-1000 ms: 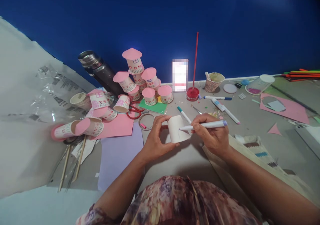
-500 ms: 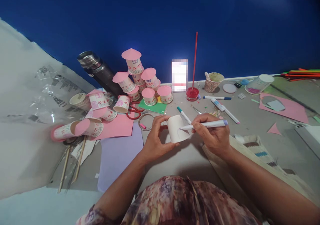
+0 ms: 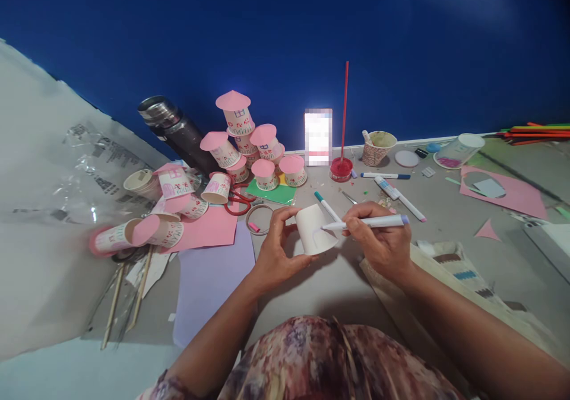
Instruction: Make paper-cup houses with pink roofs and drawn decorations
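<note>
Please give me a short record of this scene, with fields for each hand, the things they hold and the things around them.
left hand: grips white paper cup, base up, tilted
right hand: holds purple-capped marker, tip at the cup's side
behind: pink-roofed decorated cups, dark flask, red scissors
right side: pink paper, loose markers
surface: grey table

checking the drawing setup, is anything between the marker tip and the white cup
Nothing visible does. The left hand holds the white cup, and the marker in the right hand reaches the cup's side directly.
</note>
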